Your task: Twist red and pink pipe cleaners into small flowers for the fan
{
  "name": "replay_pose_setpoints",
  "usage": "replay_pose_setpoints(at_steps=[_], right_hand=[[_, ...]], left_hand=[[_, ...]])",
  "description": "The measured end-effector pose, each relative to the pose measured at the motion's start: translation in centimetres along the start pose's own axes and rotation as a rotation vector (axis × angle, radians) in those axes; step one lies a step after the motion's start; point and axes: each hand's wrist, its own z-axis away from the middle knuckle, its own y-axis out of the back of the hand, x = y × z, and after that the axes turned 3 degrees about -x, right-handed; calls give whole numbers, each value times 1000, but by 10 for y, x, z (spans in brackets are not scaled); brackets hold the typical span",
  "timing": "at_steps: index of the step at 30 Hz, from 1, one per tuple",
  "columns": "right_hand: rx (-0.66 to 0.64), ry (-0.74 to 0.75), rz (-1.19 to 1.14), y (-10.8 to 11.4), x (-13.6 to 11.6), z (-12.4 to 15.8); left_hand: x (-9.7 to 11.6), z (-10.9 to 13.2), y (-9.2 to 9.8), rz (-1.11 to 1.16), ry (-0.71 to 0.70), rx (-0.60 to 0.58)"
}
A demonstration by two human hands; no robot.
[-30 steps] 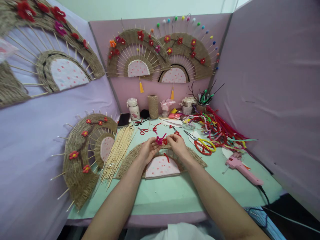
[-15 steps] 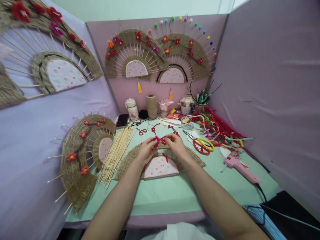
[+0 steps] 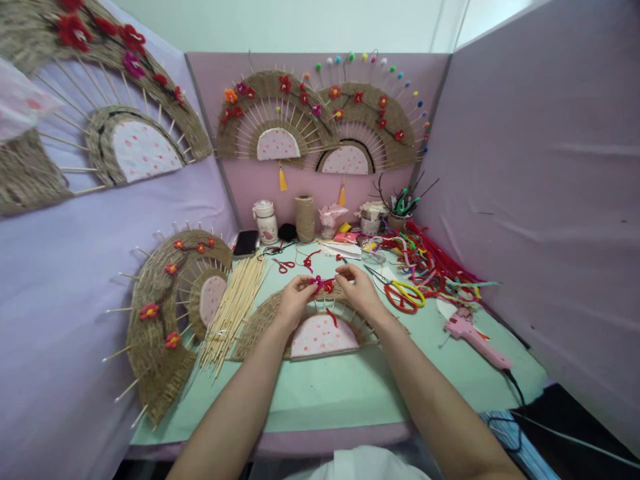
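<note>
My left hand (image 3: pixel 294 301) pinches a magenta pipe-cleaner flower (image 3: pixel 317 283) between thumb and fingertips. From the flower a magenta stem runs rightward to the closed fingertips of my right hand (image 3: pixel 359 292), which hold its end. Beneath both hands a twine-woven fan (image 3: pixel 260 323) lies flat on the table, its spotted pink half-round centre (image 3: pixel 324 337) toward me. A red pipe-cleaner flower (image 3: pixel 329 287) shows just below the magenta one, at the fan's upper band. One short red pipe-cleaner piece (image 3: pixel 332 317) rests on the fan's centre.
Bamboo sticks (image 3: pixel 233 307) and a finished fan (image 3: pixel 150 333) are at left. Small red scissors (image 3: pixel 285 266) lie behind my left hand. Larger scissors (image 3: pixel 403 297), a pink glue gun (image 3: pixel 477 340) and a pipe-cleaner pile (image 3: pixel 430 263) occupy the right. Twine (image 3: pixel 305 219) stands at the back.
My right hand has shifted slightly right, toward the stem's end, so more of the stem shows between the hands. My left hand still holds the flower. The camera view has tilted a little.
</note>
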Motion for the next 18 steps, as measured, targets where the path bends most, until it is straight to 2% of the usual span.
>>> replay_pose_setpoints(at_steps=[3,7,12,18], right_hand=[[-30,71,26,0,-8,2],[-67,128,55,-6,-11,8],[-38,115,91,-12,-5,13],[-54,100,103,-14,-2,16]], left_hand=[[0,1,-2,-118,-96,-4],[3,4,-6,-208,-158,-36],[2,6,-7,-168,-136,-56],[-6,3,-4,-123,-133,-136]])
